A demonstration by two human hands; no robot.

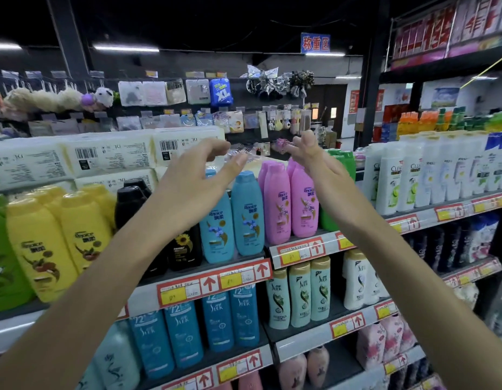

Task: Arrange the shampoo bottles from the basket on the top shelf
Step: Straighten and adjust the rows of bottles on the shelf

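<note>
Fingers point(213, 146) of the left hand point(193, 175) are spread and loosely curved, gripping nothing. The right hand point(314, 161) is just as slack and empty. Both hover over the blue bottles point(245, 212) and pink bottles point(276, 204) standing upright on the top shelf point(213, 280). I can't see the basket, so what's left is unclear; I judge this stretch stocked.

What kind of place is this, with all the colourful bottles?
Most likely a supermarket, in the shampoo aisle. Rows of shampoo bottles stand on the shelves, red-and-yellow price tags run along the shelf edges, and packets hang in rows behind them.
</note>
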